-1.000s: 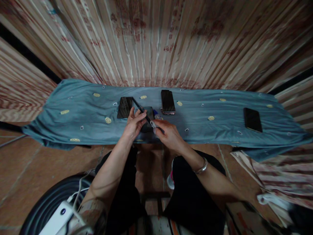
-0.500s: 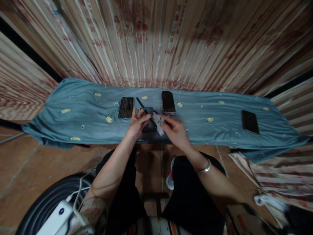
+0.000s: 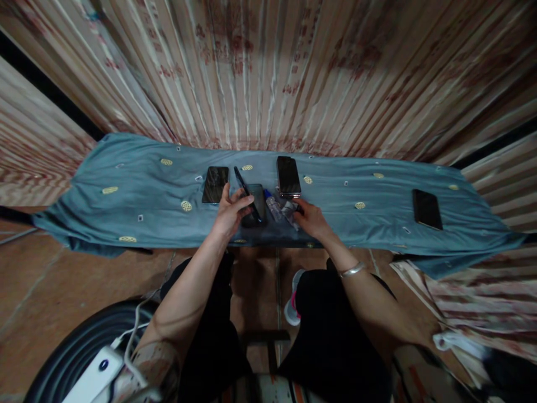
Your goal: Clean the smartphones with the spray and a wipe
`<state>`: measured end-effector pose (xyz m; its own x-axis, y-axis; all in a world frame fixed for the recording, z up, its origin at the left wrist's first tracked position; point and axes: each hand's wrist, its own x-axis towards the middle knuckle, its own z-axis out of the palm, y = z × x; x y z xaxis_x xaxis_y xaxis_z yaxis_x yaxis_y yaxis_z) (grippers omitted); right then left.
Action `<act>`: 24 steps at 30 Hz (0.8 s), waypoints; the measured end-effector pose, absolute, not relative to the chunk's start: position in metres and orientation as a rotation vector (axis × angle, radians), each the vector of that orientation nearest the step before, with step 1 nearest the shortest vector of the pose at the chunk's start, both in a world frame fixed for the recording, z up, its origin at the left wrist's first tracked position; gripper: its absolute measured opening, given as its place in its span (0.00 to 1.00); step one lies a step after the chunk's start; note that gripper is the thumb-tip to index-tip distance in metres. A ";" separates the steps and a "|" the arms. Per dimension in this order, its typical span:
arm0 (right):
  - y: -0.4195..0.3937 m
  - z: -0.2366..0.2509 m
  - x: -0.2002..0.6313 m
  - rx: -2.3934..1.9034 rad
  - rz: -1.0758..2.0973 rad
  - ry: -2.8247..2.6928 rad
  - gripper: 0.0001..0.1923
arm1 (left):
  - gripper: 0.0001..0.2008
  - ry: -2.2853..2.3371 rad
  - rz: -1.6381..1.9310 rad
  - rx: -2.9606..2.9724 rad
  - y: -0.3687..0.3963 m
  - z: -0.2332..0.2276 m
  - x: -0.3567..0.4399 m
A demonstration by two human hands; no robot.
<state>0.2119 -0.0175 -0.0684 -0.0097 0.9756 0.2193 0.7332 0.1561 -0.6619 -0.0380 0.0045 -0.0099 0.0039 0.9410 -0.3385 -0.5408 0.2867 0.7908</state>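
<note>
My left hand (image 3: 230, 217) grips a dark phone (image 3: 247, 193) by its edges, tilted nearly edge-on. Beneath it lies a dark, flat phone-sized case or phone (image 3: 259, 195), partly covered. Pinched in my right hand (image 3: 314, 219) is a crumpled grey-white cloth (image 3: 289, 210), low over the table covering. Between the two hands lies a small clear bottle (image 3: 273, 207) with a blue cap. Just beyond the cloth, a stack of phones (image 3: 288, 175) rests on the fabric. Another phone (image 3: 215, 183) lies beside my left hand, its dark screen up.
A blue-green patterned cloth (image 3: 335, 218) covers the narrow table. Toward its right end lies one more dark phone (image 3: 427, 209). Pleated curtains (image 3: 260, 78) hang behind. At lower left, a white device (image 3: 98, 372) with a cable sits by a round black ribbed object (image 3: 62, 358).
My right hand has moved the cloth rightward, away from the held phone, uncovering the blue-capped bottle. The phone in my left hand has turned slightly, showing more of its face.
</note>
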 end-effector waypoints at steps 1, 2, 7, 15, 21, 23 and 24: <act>-0.017 -0.069 0.212 -1.642 0.414 -1.789 0.24 | 0.61 1.000 1.243 0.511 0.004 -0.010 -0.038; -0.018 -0.067 0.211 -1.645 0.347 -1.776 0.24 | 0.61 1.009 1.242 0.509 0.004 -0.009 -0.037; -0.034 -0.041 0.186 -1.487 0.376 -1.775 0.20 | 0.61 1.036 1.231 0.510 0.003 -0.010 -0.034; -0.061 -0.021 0.129 -1.325 0.993 -1.929 0.22 | 0.65 1.080 1.232 0.566 0.001 -0.020 -0.029; -0.067 -0.028 0.125 -1.383 0.978 -1.904 0.19 | 0.68 1.077 1.259 0.625 0.003 -0.029 -0.028; -0.067 -0.032 0.123 -1.374 1.042 -1.796 0.15 | 0.65 1.072 1.271 0.626 0.002 -0.027 -0.028; -0.066 -0.034 0.122 -1.364 1.111 -1.708 0.11 | 0.63 1.076 1.275 0.617 0.002 -0.026 -0.029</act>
<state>0.1224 -0.0660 -0.0344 -0.2233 0.9747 -0.0031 0.3980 0.0883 -0.9131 -0.0286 0.0015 -0.0264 -0.0607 0.9546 -0.2916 -0.4481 0.2350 0.8625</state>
